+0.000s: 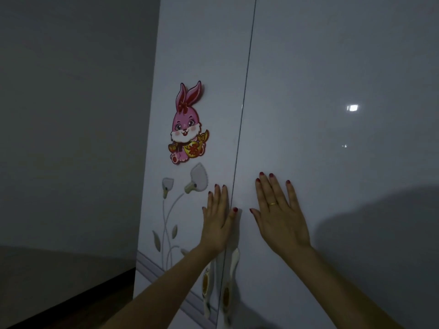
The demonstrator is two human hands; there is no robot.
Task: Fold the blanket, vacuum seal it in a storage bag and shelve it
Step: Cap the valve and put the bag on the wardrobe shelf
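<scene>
Head view: two white glossy wardrobe doors fill most of the frame, shut, with a thin dark seam running between them from top to bottom. The left hand [217, 224] lies flat on the left door [190, 55], fingers straight and close together, pointing up; its thumb reaches over the seam and touches the edge of the right door [332, 67]. The right hand [280, 217] lies flat on the right door just right of the seam, fingers straight and slightly spread, with a gold ring [272, 203] on one finger. Both hands have red nails and hold nothing. The two hands are near each other, at about the same height, one on each side of the seam.

On the left door, above the left hand, sticks a pink rabbit sticker [186, 129]. Below it, left of the hand, is a pale flower print [187, 184] with long stems and leaves. Under the left wrist, two handles [231, 281] sit on either side of the seam. A small bright light reflection [352, 107] shows on the right door. A grey wall [71, 115] stands at left, with dark floor [71, 312] at its foot.

The blanket and storage bag are not in view.
</scene>
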